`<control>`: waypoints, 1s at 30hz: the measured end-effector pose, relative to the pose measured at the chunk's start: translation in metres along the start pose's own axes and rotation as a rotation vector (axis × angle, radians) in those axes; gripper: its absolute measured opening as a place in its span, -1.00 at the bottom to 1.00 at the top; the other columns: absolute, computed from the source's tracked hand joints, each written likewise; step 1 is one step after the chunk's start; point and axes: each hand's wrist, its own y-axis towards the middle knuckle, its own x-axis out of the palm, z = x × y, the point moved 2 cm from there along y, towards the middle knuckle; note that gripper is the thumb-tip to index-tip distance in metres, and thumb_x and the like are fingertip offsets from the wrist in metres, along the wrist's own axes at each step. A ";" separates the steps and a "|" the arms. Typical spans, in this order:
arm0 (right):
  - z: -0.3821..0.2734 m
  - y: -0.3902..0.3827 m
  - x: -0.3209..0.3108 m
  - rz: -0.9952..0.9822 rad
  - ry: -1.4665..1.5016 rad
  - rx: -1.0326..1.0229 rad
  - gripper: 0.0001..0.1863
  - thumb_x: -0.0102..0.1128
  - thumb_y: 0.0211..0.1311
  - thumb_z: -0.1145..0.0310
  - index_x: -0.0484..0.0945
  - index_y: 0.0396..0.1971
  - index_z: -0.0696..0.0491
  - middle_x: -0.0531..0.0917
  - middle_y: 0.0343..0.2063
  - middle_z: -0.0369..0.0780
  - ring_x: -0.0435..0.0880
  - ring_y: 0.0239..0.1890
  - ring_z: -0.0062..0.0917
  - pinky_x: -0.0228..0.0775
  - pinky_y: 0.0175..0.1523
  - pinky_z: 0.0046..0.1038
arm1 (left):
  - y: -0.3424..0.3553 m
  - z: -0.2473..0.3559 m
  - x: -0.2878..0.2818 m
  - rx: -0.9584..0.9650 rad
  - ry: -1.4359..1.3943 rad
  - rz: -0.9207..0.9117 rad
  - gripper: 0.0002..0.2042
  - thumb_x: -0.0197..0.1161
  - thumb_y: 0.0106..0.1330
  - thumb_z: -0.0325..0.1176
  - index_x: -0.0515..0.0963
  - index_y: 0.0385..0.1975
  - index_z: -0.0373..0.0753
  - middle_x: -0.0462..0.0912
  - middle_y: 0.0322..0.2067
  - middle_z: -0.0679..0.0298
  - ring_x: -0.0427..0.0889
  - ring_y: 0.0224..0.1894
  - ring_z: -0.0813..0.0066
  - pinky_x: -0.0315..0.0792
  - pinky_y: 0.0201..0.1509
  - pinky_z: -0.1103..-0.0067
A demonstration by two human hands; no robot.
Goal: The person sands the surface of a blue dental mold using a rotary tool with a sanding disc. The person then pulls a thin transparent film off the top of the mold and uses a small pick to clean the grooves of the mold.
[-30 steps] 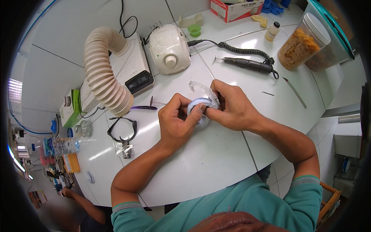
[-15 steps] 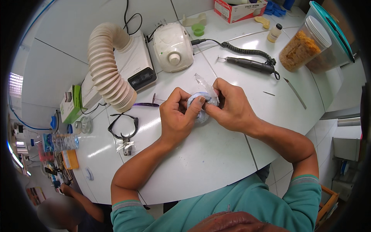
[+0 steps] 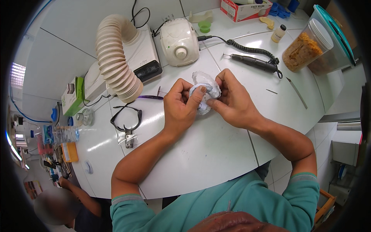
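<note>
While left hand (image 3: pixel 180 108), curled, pinches blue piece (image 3: pixel 211 91), partly hiding it, right hand (image 3: pixel 239 103), half-closed, pinches clear sheet (image 3: pixel 199 77); hose (image 3: pixel 116 58), glasses (image 3: pixel 140 115) sit left, handpiece (image 3: pixel 253 62), blade (image 3: pixel 296 93) right.

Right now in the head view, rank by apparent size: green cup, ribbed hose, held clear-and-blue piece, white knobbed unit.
Ribbed hose
White knobbed unit
Held clear-and-blue piece, partly hidden
Green cup

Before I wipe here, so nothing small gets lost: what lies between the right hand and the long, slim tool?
In the head view, a short, thin rod lies on the table between the right hand and the long tool.
</note>
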 end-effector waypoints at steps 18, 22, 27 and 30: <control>-0.005 0.011 -0.020 0.043 0.134 0.096 -0.71 0.44 0.42 0.58 0.54 0.02 0.22 0.71 -0.25 -0.22 0.72 -0.25 -0.69 0.65 -0.14 -0.59 | 0.003 0.006 0.000 -0.089 -0.183 -0.207 -0.51 -0.16 0.85 -0.07 0.55 0.27 -0.37 0.73 -0.20 0.27 0.64 -0.35 0.66 0.52 -0.30 0.67; -0.001 0.010 -0.015 0.038 0.149 0.130 -0.69 0.45 0.44 0.53 0.51 0.02 0.26 0.75 -0.26 -0.15 0.79 -0.27 -0.64 0.73 -0.22 -0.56 | 0.004 0.001 -0.004 -0.128 -0.175 -0.221 -0.47 -0.17 0.84 -0.01 0.50 0.34 -0.38 0.73 -0.19 0.25 0.67 -0.38 0.61 0.49 -0.35 0.67; 0.003 0.012 -0.017 0.039 0.128 0.119 -0.69 0.45 0.44 0.51 0.50 0.00 0.26 0.75 -0.27 -0.15 0.78 -0.28 -0.63 0.72 -0.22 -0.56 | 0.004 0.004 -0.002 -0.111 -0.166 -0.207 -0.46 -0.17 0.84 -0.02 0.49 0.38 -0.38 0.74 -0.15 0.24 0.67 -0.38 0.62 0.48 -0.36 0.68; 0.003 0.012 -0.018 0.036 0.142 0.126 -0.69 0.45 0.44 0.51 0.50 0.00 0.27 0.75 -0.27 -0.14 0.78 -0.28 -0.63 0.72 -0.22 -0.55 | 0.004 0.000 -0.004 -0.106 -0.213 -0.219 -0.46 -0.13 0.83 -0.02 0.46 0.42 -0.40 0.75 -0.13 0.23 0.68 -0.37 0.62 0.48 -0.36 0.69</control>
